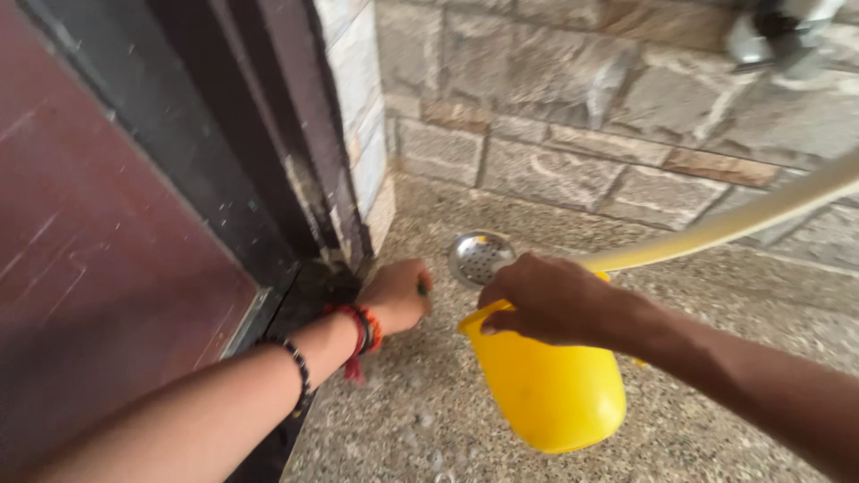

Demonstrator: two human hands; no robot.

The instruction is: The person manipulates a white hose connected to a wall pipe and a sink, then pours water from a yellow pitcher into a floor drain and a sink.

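My right hand [548, 300] grips the handle of a yellow plastic jug [546, 385], held above the speckled stone floor [698, 295]. My left hand [398, 293] is closed low near the floor beside the dark door frame [309, 179], with something small and green showing between its fingers; what it is I cannot tell. The left wrist wears red thread bands and a dark beaded band. A round perforated metal drain cover [474, 255] lies on the floor just beyond both hands.
A pale yellow hose [743, 219] runs from the right toward the jug. A stone block wall [608, 107] stands behind, with a blurred metal tap [778, 36] at the top right. A maroon door [98, 259] fills the left side.
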